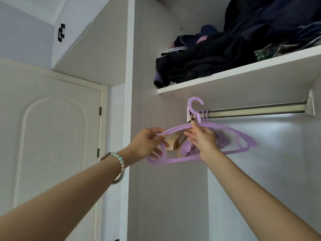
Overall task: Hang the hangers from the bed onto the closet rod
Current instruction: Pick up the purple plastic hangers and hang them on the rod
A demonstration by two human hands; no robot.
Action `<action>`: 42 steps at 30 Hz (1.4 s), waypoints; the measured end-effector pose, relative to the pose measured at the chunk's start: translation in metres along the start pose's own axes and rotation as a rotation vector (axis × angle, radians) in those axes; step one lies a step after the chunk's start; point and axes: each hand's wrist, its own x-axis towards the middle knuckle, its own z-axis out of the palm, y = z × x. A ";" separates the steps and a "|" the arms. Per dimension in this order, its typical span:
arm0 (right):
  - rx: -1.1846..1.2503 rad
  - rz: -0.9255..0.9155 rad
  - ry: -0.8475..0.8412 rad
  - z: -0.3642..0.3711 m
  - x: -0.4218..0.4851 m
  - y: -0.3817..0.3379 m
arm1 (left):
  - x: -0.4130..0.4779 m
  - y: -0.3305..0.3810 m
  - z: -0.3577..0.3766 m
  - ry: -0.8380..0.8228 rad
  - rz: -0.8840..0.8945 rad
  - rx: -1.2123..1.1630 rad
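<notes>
A lilac plastic hanger (pixel 225 126) is held up at the left end of the metal closet rod (pixel 251 110), its hook raised just above the rod. My right hand (pixel 202 138) pinches it at the neck under the hook. My left hand (pixel 147 144) grips the hanger's left arm. Several more lilac hangers (pixel 205 114) hang on the rod right beside it, their bodies partly hidden behind my right hand. The bed is out of view.
A white shelf (pixel 243 79) directly above the rod carries piled dark clothes (pixel 208 63). The closet's side panel (pixel 149 84) stands close on the left, with a white door (pixel 52 136) beyond it. The rod to the right is bare up to its bracket (pixel 311 105).
</notes>
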 end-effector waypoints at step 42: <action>0.010 0.150 -0.009 -0.097 0.196 0.046 | 0.140 -0.015 0.137 0.136 0.117 0.403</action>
